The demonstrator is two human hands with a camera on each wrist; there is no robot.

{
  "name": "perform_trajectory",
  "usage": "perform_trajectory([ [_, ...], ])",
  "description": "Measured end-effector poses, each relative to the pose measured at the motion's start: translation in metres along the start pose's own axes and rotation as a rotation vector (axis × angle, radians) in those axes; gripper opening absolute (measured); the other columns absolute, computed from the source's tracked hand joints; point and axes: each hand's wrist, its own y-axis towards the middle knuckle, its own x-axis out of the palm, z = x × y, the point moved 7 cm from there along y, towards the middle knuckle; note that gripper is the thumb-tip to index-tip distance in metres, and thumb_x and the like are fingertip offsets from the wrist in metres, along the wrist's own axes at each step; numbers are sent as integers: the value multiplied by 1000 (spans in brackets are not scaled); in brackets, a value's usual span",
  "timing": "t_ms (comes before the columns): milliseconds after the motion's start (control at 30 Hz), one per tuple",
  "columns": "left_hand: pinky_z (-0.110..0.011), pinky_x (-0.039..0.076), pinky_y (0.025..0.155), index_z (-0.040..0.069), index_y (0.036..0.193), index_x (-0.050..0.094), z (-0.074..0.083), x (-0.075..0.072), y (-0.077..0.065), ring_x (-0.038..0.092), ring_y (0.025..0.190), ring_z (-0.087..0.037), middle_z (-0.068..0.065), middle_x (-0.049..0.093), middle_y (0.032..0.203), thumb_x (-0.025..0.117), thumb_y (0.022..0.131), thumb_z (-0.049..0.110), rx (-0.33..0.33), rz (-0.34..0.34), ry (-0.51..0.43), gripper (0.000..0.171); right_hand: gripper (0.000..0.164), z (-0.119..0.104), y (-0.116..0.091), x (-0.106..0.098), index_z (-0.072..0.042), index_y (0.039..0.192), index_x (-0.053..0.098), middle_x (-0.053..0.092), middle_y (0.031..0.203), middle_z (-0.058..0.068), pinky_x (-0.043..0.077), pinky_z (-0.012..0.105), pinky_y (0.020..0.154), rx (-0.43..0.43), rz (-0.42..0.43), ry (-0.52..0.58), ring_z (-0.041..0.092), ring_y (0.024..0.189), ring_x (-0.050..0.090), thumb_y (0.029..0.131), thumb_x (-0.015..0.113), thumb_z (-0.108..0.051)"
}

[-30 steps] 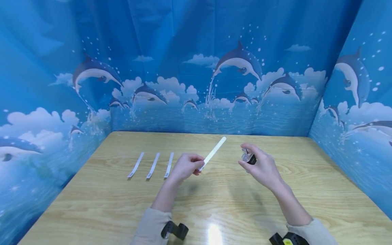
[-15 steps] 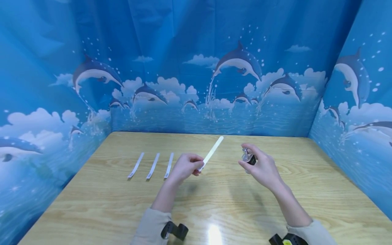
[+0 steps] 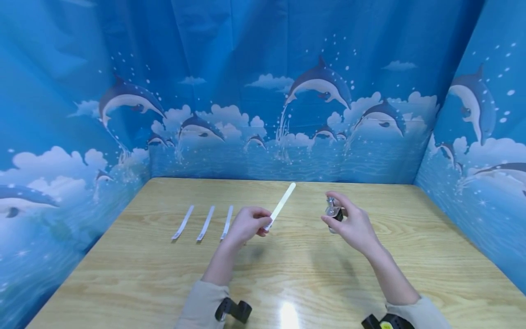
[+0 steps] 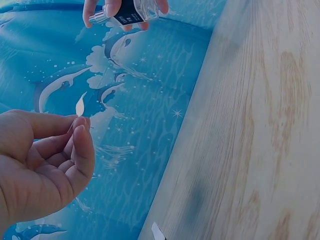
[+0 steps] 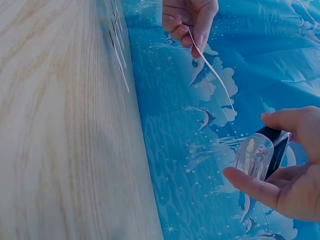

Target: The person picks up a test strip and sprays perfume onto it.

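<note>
My left hand [image 3: 247, 224] pinches the lower end of a white paper test strip [image 3: 282, 204] between thumb and fingers, above the table. The strip [image 5: 215, 72] bends slightly in the right wrist view, its free end pointing toward the bottle. My right hand [image 3: 358, 228] grips a small clear glass perfume bottle [image 3: 332, 212] with a black label. One finger lies at the metal sprayer [image 4: 98, 18], and the thumb supports the bottle's other end. Strip and bottle [image 5: 254, 154] are apart. The right hand's fingers hide part of the bottle.
Three more white paper strips, a left one [image 3: 182, 222], a middle one [image 3: 205, 224] and a right one [image 3: 227, 221], lie side by side on the wooden table [image 3: 287, 269]. A blue dolphin-print curtain [image 3: 246, 55] encloses the back and sides.
The strip's free end has swung a little to the left, away from the bottle. In the right hand the bottle has shifted slightly, and more of its sprayer shows.
</note>
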Motion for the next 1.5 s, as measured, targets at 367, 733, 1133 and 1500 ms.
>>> perform_trajectory([
  [367, -24, 53, 56, -12, 103, 60, -4, -5, 0, 56, 59, -13, -13, 60, 77, 57, 86, -3, -3, 28, -20, 19, 61, 10, 1, 2, -14, 140, 38, 54, 118, 25, 53, 31, 63, 41, -47, 72, 42, 104, 56, 86, 66, -14],
  [733, -22, 50, 52, -10, 100, 59, -10, -10, 5, 55, 57, -13, -13, 59, 74, 56, 85, -4, -67, 83, -62, 16, 75, 26, 6, -4, 2, 143, 27, 45, 132, 27, 49, 45, 88, 204, -96, 112, 43, 118, 45, 86, 67, -25],
  [1133, -18, 49, 47, -11, 99, 59, -22, -3, 12, 53, 54, -9, -7, 55, 68, 54, 85, -2, -115, 136, -118, 17, 68, 58, 8, -13, 1, 140, 34, 38, 132, 24, 56, 31, 73, 346, -65, 328, 36, 112, 51, 87, 65, -28],
  [1500, -18, 48, 43, -13, 96, 59, -31, 5, 20, 54, 49, -10, -7, 55, 63, 54, 84, -5, -157, 168, -159, 16, 66, 84, 12, -22, 0, 141, 31, 34, 134, 19, 53, 24, 75, 332, 1, 415, 6, 97, 55, 89, 64, -25],
])
